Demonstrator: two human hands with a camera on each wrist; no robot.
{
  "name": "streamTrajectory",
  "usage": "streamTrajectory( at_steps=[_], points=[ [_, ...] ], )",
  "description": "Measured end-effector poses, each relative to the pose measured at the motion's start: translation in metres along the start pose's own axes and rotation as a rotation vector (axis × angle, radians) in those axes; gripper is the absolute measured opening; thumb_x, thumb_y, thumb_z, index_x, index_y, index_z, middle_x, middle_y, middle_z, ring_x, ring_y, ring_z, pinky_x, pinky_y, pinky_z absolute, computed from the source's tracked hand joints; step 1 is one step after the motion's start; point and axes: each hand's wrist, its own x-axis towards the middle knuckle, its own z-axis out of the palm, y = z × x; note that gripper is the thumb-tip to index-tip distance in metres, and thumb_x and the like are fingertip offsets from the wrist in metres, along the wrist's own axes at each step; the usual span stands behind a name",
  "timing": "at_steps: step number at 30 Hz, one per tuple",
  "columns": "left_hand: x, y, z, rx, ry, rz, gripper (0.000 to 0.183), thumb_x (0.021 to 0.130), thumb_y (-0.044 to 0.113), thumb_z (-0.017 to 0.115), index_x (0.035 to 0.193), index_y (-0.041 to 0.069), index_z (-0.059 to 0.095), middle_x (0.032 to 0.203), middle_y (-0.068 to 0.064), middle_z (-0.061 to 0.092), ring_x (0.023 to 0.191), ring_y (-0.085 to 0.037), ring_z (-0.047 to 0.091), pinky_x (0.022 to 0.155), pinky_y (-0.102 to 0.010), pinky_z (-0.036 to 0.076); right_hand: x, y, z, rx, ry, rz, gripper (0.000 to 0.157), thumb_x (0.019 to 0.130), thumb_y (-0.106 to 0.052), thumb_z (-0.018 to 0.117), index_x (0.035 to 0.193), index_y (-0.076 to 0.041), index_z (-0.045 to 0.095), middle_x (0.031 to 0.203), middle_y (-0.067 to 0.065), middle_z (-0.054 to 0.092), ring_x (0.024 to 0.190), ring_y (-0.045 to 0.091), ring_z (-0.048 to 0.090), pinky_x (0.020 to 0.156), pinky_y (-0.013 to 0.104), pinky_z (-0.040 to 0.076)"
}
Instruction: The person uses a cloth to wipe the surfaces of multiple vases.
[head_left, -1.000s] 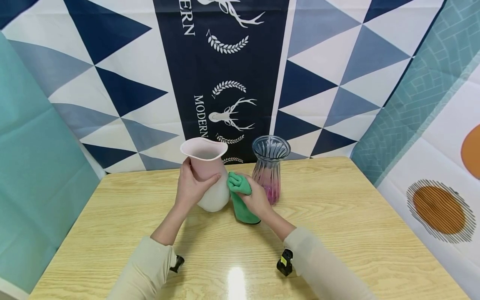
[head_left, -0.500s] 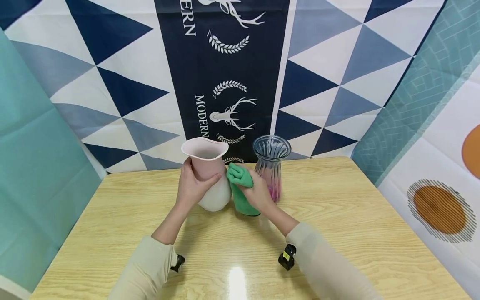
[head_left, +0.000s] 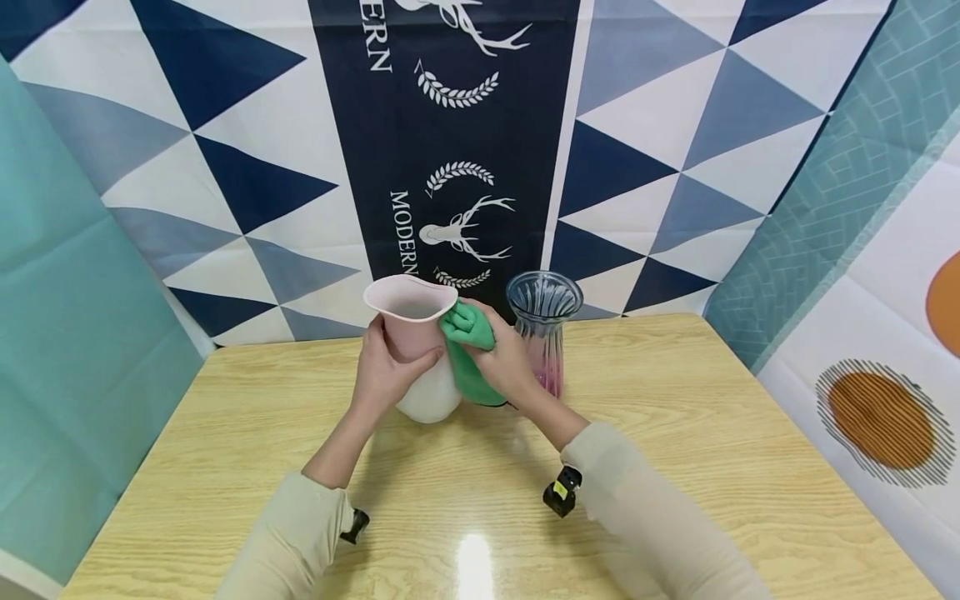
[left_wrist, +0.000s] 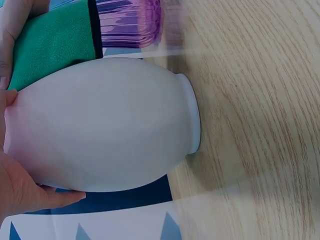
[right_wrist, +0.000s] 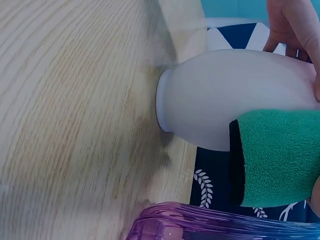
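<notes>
A pink-and-white vase (head_left: 431, 392) with a wavy rim stands upright near the back of the table. My left hand (head_left: 386, 371) grips its neck from the left, the thumb across the front. In my right hand (head_left: 510, 354) is a folded green cloth (head_left: 474, 371), held against the vase's right side just under the rim. The cloth's dark-edged end hangs down beside the vase's body; in the right wrist view the cloth (right_wrist: 280, 157) overlaps the white body (right_wrist: 210, 100). From the left wrist camera, my left fingers (left_wrist: 60, 198) show along the vase's side.
Just right of my right hand stands a ribbed glass vase (head_left: 543, 304), blue at the top and pink below, partly hidden by that hand. The wood-grain table (head_left: 247, 433) ends at a patterned cloth backdrop (head_left: 637, 167).
My right hand has carried the green cloth up along the vase's right side, from the middle of the body to near the rim. The left hand and the vase stay in place.
</notes>
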Motion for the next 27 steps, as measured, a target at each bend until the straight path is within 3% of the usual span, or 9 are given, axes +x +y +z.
streamTrajectory(
  at_steps=[13,27],
  points=[
    [0.001,-0.001,-0.001,-0.049,-0.021,0.013,0.086,0.068,0.028,0.083,0.137,0.011,0.034,0.13,-0.007,0.048,0.113,-0.022,0.051,0.095,-0.043,0.045,-0.01,0.014,0.001,-0.049,-0.067,0.034,0.048,0.085,-0.012,0.067,0.13,-0.018,0.053,0.129,0.008,0.059,0.119,0.025,0.055,0.101,0.045,0.043],
    [-0.001,-0.001,0.001,-0.022,-0.003,0.01,0.094,0.065,0.035,0.085,0.139,0.01,0.033,0.132,-0.009,0.046,0.115,-0.023,0.05,0.097,-0.043,0.044,-0.036,0.041,0.01,-0.062,-0.066,0.103,0.046,0.085,-0.013,0.068,0.129,-0.015,0.054,0.128,0.008,0.06,0.119,0.027,0.055,0.102,0.044,0.043]
  ],
)
